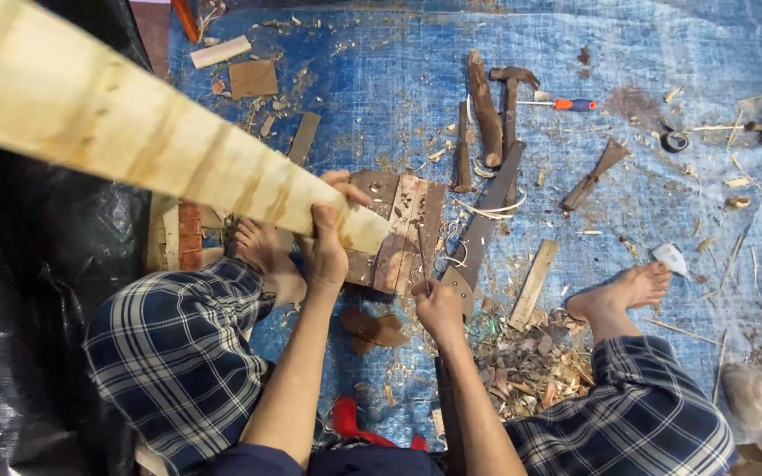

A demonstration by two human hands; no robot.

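On a blue tarp [399, 79] strewn with shavings, the left hand [326, 238] grips a pale, partly carved plank [134, 132] resting on a wooden block [407, 234], while the right hand [438, 308] clenches a long blade [482, 220], shaping apparently unfinished.

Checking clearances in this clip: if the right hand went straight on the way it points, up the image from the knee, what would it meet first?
Likely the wooden block on the tarp just beyond the right hand, beside the long dark blade; depth is uncertain.
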